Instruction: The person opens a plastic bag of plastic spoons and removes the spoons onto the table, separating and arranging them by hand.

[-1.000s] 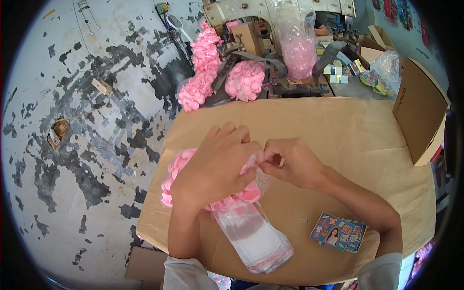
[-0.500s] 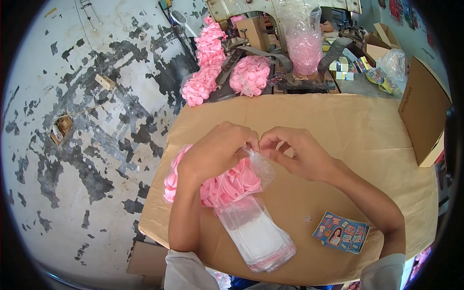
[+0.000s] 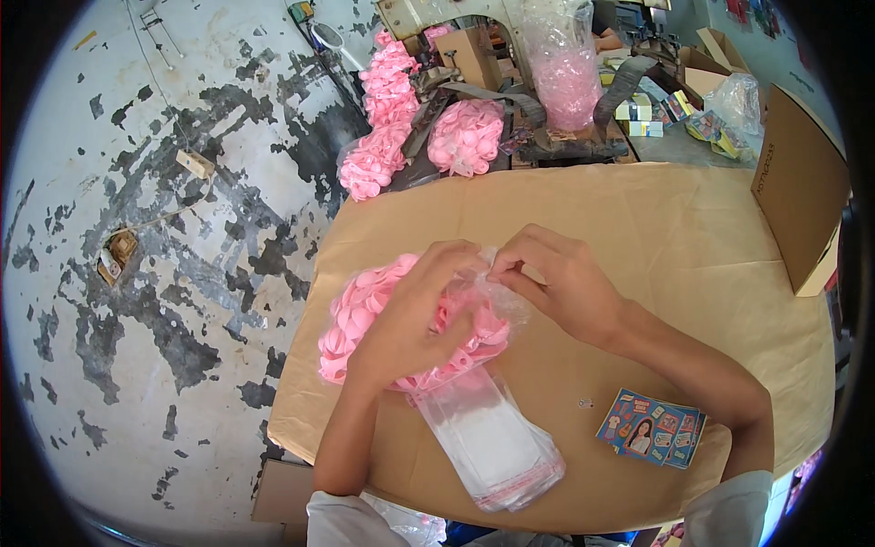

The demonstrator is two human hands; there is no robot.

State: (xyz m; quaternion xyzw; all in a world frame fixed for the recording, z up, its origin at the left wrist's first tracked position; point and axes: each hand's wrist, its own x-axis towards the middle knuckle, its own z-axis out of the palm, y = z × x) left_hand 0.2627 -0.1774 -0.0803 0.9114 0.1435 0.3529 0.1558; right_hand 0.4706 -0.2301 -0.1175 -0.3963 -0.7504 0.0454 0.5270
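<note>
A clear plastic bag full of pink flat pieces lies on the paper-covered table, its mouth bunched toward the right. My right hand pinches the bag's edge between thumb and fingertips. Across the bag's upper side lies my left hand, its thumb and fingers apart with pink pieces showing between them; its far fingertips are partly hidden at the bag's mouth. Just below, a stack of clear plastic sleeves touches the bag. Blue printed cards lie fanned near my right forearm.
Brown paper covers the table. A small tag lies beside the cards. An open cardboard box stands at the right edge. Behind are a machine frame, more pink bundles and small boxes. Another person's arm shows at the back.
My left hand has opened from a pinch at the bag's mouth and moved over the bag. My right fingertips have closed on the bag's edge.
</note>
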